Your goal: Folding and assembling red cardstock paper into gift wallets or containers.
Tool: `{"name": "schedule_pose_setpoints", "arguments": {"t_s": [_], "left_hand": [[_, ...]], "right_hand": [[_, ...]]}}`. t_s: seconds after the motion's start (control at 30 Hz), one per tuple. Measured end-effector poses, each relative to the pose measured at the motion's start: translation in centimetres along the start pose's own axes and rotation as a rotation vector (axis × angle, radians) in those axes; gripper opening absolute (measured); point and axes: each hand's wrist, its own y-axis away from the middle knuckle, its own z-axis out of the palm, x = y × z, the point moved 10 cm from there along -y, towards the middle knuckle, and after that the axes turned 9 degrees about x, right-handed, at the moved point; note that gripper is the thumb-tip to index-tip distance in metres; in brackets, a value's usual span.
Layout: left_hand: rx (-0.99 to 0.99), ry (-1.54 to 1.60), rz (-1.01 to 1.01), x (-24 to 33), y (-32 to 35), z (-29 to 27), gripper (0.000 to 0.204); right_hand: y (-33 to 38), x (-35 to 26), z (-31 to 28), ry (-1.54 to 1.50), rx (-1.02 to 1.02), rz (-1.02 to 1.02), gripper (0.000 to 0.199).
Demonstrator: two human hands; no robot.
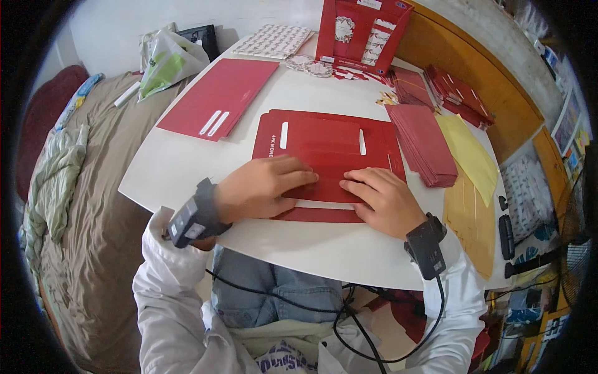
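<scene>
In front of the person, a large red card sheet [324, 153] with two white slots is lying on the white table [180, 171]; I am taking it as the middle of the dial, with twelve pointing away from the person. The left hand [265, 186] is covering its eight o'clock corner, slightly blurred, its bent fingers resting on the card and its thumb reaching near the close edge. The right hand [387, 198] is resting at four o'clock, fingers on the card, its thumb standing well apart from them. I cannot tell whether either hand is pinching the edge or merely pressing. At six o'clock a narrow red strip [317, 215] is showing just beyond a white band.

At ten, a slotted maroon sheet [221, 93] is lying apart; at eleven, a patterned white sheet [274, 41]. A red display box [361, 37] is standing upright between twelve and one. Bound red packs [458, 96] are lying at two. At three, a fanned stack of maroon pieces [423, 146] is sitting just beside the card, with a yellow sheet [468, 161] behind it; tan paper [470, 224] is stretching out at four. Dark devices are circling both wrists, and between eight and nine a rumpled bed [115, 218] is flanking the table.
</scene>
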Motion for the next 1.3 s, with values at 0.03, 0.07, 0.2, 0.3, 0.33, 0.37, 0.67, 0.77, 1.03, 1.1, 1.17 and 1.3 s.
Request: {"name": "schedule_pose_setpoints", "arguments": {"t_s": [0.03,0.07,0.2,0.3,0.33,0.37,0.67,0.77,1.03,1.1,1.17,1.3], "left_hand": [[-0.017,0.033,-0.051,-0.6,0.0,-0.2,0.048],[-0.040,0.018,-0.087,-1.2,0.1,0.0,0.050],[-0.010,-0.015,-0.044,-1.3,0.3,-0.3,0.049],[-0.015,-0.038,-0.036,-1.2,0.4,0.2,0.045],[-0.005,-0.034,-0.032,-1.1,0.3,0.1,0.042],[0.004,-0.030,-0.029,-1.0,0.2,0.0,0.040],[0.190,0.198,-0.371,-2.8,0.3,-0.9,0.042],[0.164,0.167,-0.353,-2.7,-0.1,-1.1,0.044],[0.238,-0.437,-0.027,-0.7,-0.5,-1.1,0.048],[0.291,-0.535,0.021,0.1,-0.4,-1.4,0.047],[0.245,-0.647,0.184,1.8,-0.5,-0.5,0.043],[0.152,-0.660,0.316,2.6,-0.2,0.1,0.031]], "right_hand": [[0.0,0.2,0.0,0.003,0.000,-0.004,0.037],[0.1,0.5,0.1,-0.027,-0.011,0.010,0.037],[-0.1,0.6,-0.2,-0.065,-0.028,0.028,0.039],[-0.3,0.6,-0.2,-0.118,-0.028,0.057,0.039],[-0.4,0.6,-0.1,-0.116,-0.029,0.056,0.039],[-0.4,0.8,0.0,-0.137,-0.019,0.066,0.040],[0.4,5.1,0.1,-0.427,0.142,0.448,0.049],[0.5,5.8,0.2,-0.603,0.246,0.489,0.050],[-0.4,4.9,-0.6,-0.292,0.183,0.432,0.049],[-0.6,4.9,-0.6,-0.286,0.167,0.454,0.049],[-0.4,5.1,-0.5,-0.273,0.153,0.477,0.049],[-0.2,5.3,-0.3,-0.292,0.181,0.500,0.048]]}}
